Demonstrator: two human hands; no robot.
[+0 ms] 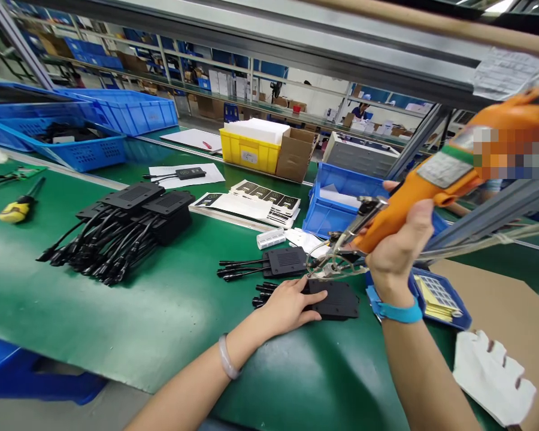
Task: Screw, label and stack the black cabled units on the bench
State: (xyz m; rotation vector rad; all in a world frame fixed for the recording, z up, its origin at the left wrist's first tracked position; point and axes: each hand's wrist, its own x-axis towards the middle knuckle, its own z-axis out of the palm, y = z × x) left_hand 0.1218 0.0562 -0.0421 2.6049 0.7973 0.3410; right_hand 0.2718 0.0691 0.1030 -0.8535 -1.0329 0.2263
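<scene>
My left hand [291, 303] lies with fingers spread on a flat black box with cables [339, 299], pressing it to the green bench. In my right hand [399, 257] is an orange electric screwdriver [404, 206], tilted so its metal tip end points down and left, above the boxes. The exact tip is hard to make out among thin pale tubing [335, 267]. Just behind the held box lies a second black box [286, 261], its short cables pointing left. A pile of similar black boxes [137, 197] with bundled cables sits further left.
Behind the boxes lie printed label sheets [269, 197] and a blue bin [336, 185]. A yellow bin [251, 143] stands further back. Right are a blue tray [444, 299] and a white glove [491, 377]; far left, a yellow-handled screwdriver [17, 209]. A metal post [489, 209] slants at right.
</scene>
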